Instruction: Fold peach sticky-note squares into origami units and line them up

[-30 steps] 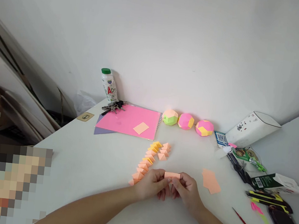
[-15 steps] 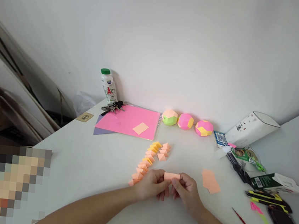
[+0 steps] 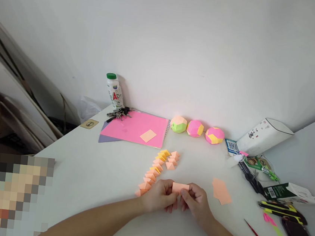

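Note:
A small folded piece of peach paper (image 3: 180, 187) is pinched by both hands above the table. My left hand (image 3: 159, 197) is closed on its left end, thumb in front. The right end is gripped by my right hand (image 3: 198, 201), its thumb pressing on the lower front edge. Just beyond my left hand runs a slanting row of folded peach and yellow paper pieces (image 3: 150, 176). A shorter row of peach folded pieces (image 3: 172, 160) lies beside it. Flat peach paper sheets (image 3: 221, 191) lie to the right of my right hand.
Three faceted paper balls (image 3: 195, 128) line the wall. Keys (image 3: 120, 113) and a peach sheet (image 3: 148, 135) rest on a pink folder (image 3: 134, 127), near a bottle (image 3: 115, 91). On the right are a thin brush (image 3: 257, 235), a cutter (image 3: 282, 212) and a white container (image 3: 265, 137).
Both hands keep their pinch on the folded paper. My right thumb has shifted very slightly, and the whole view has moved a little.

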The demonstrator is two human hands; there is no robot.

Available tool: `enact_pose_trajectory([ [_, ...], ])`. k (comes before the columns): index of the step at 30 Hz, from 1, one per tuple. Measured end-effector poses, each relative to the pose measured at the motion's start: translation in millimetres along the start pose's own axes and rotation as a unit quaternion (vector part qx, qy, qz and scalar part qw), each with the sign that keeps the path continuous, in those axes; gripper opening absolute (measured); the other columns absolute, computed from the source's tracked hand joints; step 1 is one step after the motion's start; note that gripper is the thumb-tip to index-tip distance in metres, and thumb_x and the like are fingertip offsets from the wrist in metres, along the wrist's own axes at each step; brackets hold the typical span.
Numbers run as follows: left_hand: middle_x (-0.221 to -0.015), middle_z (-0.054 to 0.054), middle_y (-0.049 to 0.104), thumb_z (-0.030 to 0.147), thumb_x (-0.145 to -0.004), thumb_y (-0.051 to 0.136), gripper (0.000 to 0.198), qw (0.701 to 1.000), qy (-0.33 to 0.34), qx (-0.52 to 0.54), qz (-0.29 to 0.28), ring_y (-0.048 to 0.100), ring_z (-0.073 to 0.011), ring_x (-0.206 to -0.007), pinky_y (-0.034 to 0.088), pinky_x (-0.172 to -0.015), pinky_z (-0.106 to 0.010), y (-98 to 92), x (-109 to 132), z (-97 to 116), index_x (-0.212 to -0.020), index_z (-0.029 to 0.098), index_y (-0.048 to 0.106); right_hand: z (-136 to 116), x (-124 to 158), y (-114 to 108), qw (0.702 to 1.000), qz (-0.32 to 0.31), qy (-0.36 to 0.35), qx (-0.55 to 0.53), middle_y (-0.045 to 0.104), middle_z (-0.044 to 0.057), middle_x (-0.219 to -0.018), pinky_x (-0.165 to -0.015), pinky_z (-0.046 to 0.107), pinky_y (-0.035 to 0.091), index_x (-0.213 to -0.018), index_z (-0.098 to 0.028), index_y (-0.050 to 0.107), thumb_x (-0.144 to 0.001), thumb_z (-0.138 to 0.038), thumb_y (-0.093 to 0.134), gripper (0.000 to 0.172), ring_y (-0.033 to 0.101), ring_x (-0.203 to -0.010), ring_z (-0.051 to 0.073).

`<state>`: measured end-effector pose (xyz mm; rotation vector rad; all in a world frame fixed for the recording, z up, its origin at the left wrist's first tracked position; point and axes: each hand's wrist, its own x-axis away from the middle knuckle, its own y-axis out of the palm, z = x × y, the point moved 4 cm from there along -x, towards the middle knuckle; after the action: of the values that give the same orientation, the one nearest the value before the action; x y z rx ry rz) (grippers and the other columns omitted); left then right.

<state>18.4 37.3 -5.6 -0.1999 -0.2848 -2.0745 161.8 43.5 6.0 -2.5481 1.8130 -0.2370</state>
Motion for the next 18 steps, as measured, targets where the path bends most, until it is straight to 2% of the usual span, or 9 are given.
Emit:
enact_pose_trajectory([
  [4, -0.059, 0.002, 0.063, 0.032, -0.077, 0.056, 0.021, 1.0, -0.005, 0.009, 0.005, 0.056, -0.0118, -0.046, 0.04, -0.044, -0.023, -0.4, 1, 1, -0.07, 0.02, 0.041, 0, -1, -1, 1.0, -0.01, 0.0, -0.002, 0.057, -0.002, -0.05, -0.045, 0.023, 0.041, -0.068, -0.018, 0.05, -0.085, -0.045, 0.057, 0.033, 0.05, -0.043, 0.011],
  [12, -0.064, 0.0, 0.063, 0.026, -0.078, 0.056, 0.012, 1.0, 0.019, 0.021, -0.009, 0.054, -0.0097, -0.047, 0.041, -0.045, -0.022, 3.6, 4, 13, -0.074, 0.017, 0.049, -5, 0, 7, 0.996, -0.081, -0.014, -0.017, 0.061, 0.0, -0.061, -0.052, 0.025, 0.042, -0.077, -0.017, 0.053, -0.085, -0.035, 0.057, 0.02, 0.056, -0.055, 0.014],
  [18, -0.059, 0.001, 0.061, 0.026, -0.077, 0.056, 0.013, 1.0, 0.019, 0.008, -0.002, 0.054, -0.0095, -0.046, 0.04, -0.044, -0.021, 3.0, 2, 5, -0.074, 0.016, 0.048, -11, 1, 12, 0.994, -0.096, -0.039, -0.019, 0.062, 0.0, -0.061, -0.052, 0.025, 0.044, -0.077, -0.017, 0.054, -0.083, -0.022, 0.052, 0.008, 0.058, -0.054, 0.014],
])
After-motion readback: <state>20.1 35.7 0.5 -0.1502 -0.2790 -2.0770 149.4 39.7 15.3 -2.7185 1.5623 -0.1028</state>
